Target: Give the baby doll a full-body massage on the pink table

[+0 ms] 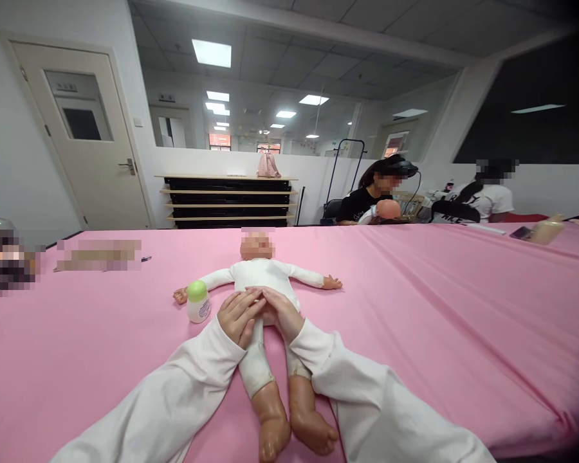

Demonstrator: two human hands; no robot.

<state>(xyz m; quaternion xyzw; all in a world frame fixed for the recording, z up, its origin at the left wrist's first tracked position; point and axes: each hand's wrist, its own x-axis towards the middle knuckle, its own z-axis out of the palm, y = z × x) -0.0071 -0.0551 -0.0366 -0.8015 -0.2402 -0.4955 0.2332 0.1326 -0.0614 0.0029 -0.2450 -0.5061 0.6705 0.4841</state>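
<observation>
A baby doll point(258, 273) in a white suit lies on its back, arms spread, its bare brown feet toward me. My left hand point(241, 315) is open over the doll's lower belly, its fingers stretched out. Against it rests my right hand point(280, 312), also open with straight fingers; the fingertips of both hands meet and partly overlap. Whether the palms press on the doll is hidden. Beside the doll, left of my left hand, stands a small white bottle point(199, 308) with a green cap.
A pink sheet point(415, 321) covers the table. A blurred item point(99, 255) and a pen point(146, 258) lie at the back left, a bottle point(546, 230) at the far right. Beyond the table are two people, one with another doll point(387, 210).
</observation>
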